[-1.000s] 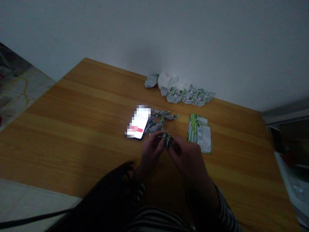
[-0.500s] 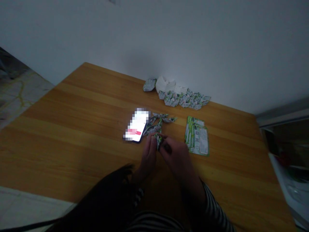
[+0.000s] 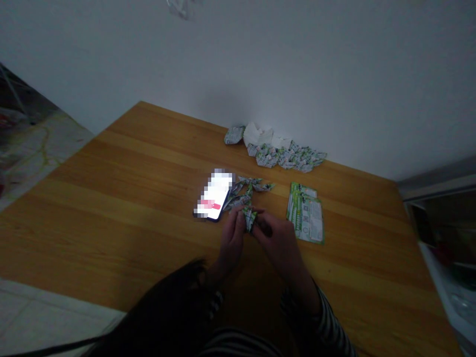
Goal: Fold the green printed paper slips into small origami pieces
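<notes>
Between my two hands is a small folded paper piece (image 3: pixel 249 218), printed green and white. My left hand (image 3: pixel 232 235) pinches its left side, and my right hand (image 3: pixel 274 240) grips its right edge with thumb and fingers. Just beyond my fingertips, several similar folded paper pieces (image 3: pixel 239 199) lie loosely on the wooden table (image 3: pixel 159 168). A phone (image 3: pixel 214 194) with a lit, partly blurred screen lies left of them. To the right of my right hand rests a small stack of flat green-and-white printed leaflets (image 3: pixel 308 218).
Along the wall (image 3: pixel 316 74) at the table's back edge sits a row of folded printed paper pieces (image 3: pixel 284 155), with crumpled white tissue (image 3: pixel 256 135) behind them. A white-edged shelf or unit (image 3: pixel 442 292) stands beyond the table's right edge.
The folded paper between my hands shows more of its printed face now, turned toward me. My hands stay in nearly the same place; the whole view has shifted slightly.
</notes>
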Motion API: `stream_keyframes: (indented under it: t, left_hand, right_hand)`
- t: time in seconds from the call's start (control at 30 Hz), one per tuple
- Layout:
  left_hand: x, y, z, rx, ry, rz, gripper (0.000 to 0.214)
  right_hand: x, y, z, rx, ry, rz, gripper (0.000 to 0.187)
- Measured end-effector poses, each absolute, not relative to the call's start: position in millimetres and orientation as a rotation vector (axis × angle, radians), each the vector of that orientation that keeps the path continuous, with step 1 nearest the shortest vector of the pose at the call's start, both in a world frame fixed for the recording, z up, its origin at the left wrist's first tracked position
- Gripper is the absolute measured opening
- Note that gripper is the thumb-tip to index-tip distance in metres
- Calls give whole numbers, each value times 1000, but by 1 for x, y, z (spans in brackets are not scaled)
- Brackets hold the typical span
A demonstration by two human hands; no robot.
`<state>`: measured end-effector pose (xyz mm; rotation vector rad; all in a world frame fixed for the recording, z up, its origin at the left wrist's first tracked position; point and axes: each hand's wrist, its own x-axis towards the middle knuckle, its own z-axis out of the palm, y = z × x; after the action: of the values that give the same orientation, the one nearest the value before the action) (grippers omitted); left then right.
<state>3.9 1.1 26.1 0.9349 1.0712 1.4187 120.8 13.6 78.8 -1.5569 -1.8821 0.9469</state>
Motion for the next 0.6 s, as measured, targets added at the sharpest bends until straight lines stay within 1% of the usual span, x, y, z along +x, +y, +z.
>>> stream_keyframes:
  t: [0.23, 0.4, 0.53, 0.6]
  left_hand:
    - [4, 0, 24, 957, 1083, 1445, 26]
    - [5, 1, 21, 1082, 1160, 1435, 28]
    - [2, 0, 17, 1221, 1185, 1385, 27]
    - [1, 0, 15, 1256, 1211, 1359, 26]
  right_hand:
    - [120, 14, 81, -1550, -1879, 916, 10]
    - [120, 18, 76, -1572, -1977, 889, 11]
    - [116, 20, 66, -1581, -2123, 819, 20]
    - [118, 21, 62, -1526, -2124, 854, 18]
